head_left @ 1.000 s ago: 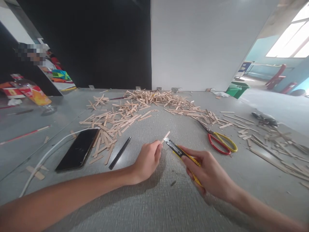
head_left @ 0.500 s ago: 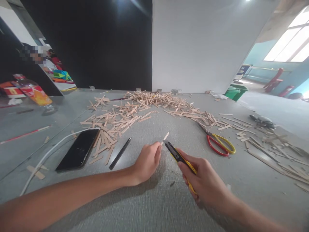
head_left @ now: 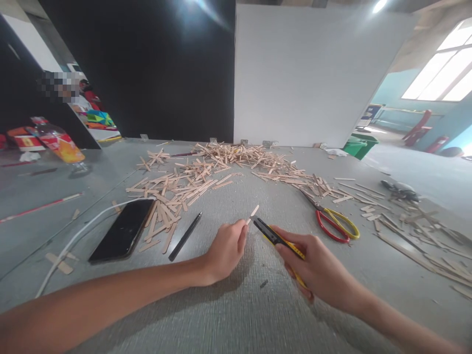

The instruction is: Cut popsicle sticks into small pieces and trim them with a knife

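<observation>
Near the middle of the table, my left hand (head_left: 226, 250) pinches a pale wooden craft stick (head_left: 254, 211), whose far end sticks out past the thumb and fingers. My right hand (head_left: 313, 265) is wrapped round a black and yellow utility knife (head_left: 275, 235). The knife's tip is right by the stick; whether the blade touches it I cannot tell. Left of my left hand lies a black pen (head_left: 185, 237). Scissors (head_left: 334, 223) with one red and one yellow handle lie beyond my right hand.
A heap of craft sticks (head_left: 243, 155) spreads along the table's back, before black and white panels. A phone (head_left: 123, 230) with a white cable (head_left: 79, 233) lies left. A drink bottle (head_left: 61, 142) stands far left. Cut pieces (head_left: 403, 231) cover the right side. A person is at the far left.
My right hand has turned a little, so the knife lies flatter, its tip still by the stick. The left hand keeps its hold. The whole view has shifted slightly.
</observation>
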`<action>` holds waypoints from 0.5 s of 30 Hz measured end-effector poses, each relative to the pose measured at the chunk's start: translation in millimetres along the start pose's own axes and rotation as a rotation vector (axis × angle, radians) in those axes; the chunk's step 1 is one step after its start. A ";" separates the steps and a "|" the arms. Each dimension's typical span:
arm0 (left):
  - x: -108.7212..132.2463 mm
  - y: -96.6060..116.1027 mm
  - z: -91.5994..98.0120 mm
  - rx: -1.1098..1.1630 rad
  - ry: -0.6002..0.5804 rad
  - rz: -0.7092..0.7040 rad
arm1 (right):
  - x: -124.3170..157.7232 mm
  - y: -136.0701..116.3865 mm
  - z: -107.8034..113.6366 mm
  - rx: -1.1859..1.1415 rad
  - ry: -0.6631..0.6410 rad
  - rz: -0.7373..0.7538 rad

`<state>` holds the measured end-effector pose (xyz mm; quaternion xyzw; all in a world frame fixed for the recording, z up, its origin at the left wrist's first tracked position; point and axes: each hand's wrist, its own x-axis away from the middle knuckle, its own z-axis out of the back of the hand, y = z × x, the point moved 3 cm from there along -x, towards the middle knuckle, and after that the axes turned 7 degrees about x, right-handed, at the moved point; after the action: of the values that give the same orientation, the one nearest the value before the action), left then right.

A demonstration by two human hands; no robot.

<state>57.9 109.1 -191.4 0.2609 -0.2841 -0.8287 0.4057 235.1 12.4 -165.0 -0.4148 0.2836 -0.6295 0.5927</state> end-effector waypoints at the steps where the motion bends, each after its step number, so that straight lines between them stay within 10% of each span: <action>1: -0.2 -0.1 -0.2 -0.002 -0.002 0.000 | -0.5 -1.0 1.8 -0.001 -0.019 0.008; 15: 3.5 -0.6 -0.2 0.017 0.012 -0.054 | -0.9 -5.9 17.0 -0.030 -0.033 0.013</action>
<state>55.8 106.5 -192.6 0.2767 -0.2814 -0.8353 0.3828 246.7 16.4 -151.7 -0.4322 0.2859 -0.6141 0.5953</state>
